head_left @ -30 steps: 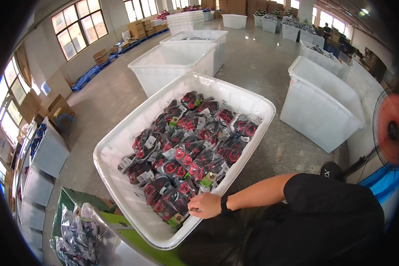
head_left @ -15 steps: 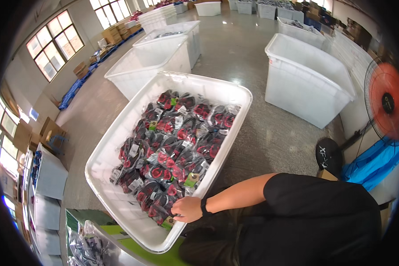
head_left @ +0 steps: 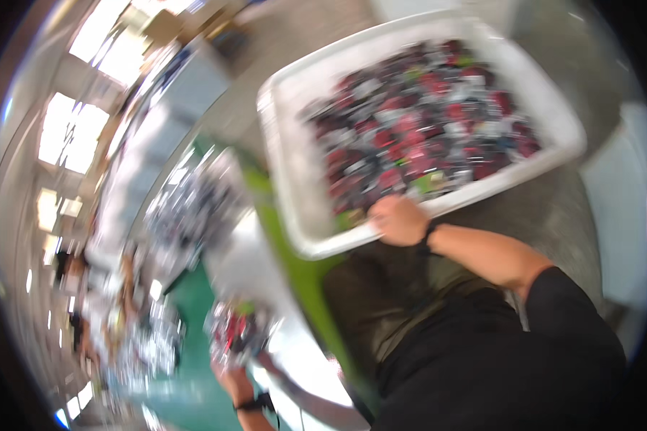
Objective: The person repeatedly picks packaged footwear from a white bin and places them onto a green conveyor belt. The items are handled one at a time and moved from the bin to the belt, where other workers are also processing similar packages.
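While the view blurs, my right hand (head_left: 399,219) rests on the white tub's (head_left: 295,215) near rim, grip unclear. My left hand (head_left: 231,373) clutches red-and-black packets (head_left: 236,332) over the table; the tub looks mostly full.

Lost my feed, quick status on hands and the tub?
Right hand in white tub, on red-black packets. Left hand holds a packet bundle. Blurred; grips unclear.

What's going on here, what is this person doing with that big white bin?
A person leans over a large white bin full of small red and dark packets. Their right hand rests at the bin's near rim, on the packets there. Lower in the very blurred picture, the left hand seems to hold a bunch of similar packets by a green-edged table. Its grip cannot be made out.
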{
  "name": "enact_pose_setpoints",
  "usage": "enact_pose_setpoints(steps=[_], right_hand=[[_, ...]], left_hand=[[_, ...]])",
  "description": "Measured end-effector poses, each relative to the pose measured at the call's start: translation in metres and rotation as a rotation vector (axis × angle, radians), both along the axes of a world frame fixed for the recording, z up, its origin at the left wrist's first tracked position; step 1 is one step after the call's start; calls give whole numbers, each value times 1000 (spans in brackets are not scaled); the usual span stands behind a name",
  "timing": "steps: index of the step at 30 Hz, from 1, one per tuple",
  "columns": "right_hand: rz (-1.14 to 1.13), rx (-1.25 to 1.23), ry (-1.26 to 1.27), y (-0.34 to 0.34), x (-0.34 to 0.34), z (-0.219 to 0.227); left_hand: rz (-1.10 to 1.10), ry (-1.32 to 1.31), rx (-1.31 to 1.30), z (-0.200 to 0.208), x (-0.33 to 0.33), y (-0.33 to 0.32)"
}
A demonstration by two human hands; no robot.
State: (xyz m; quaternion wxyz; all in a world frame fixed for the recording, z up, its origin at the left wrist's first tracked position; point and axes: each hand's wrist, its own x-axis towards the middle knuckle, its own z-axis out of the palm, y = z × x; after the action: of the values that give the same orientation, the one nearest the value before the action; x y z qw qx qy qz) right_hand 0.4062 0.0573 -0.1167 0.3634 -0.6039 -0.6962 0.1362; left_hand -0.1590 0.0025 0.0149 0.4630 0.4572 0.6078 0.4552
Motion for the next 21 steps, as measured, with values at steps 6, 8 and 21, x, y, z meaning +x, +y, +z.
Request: enact_pose_setpoints(steps=[6,8,21], right_hand=[[-55,-108,70,-9,-6,23],[-73,-146,64,-11,-4,28],[435,-901,1075,-50,-84,71]], left_hand=[[64,-385,-195,3,11,1],[25,-396,-180,1,19,9],[-113,-553,-365,30,168,-41]])
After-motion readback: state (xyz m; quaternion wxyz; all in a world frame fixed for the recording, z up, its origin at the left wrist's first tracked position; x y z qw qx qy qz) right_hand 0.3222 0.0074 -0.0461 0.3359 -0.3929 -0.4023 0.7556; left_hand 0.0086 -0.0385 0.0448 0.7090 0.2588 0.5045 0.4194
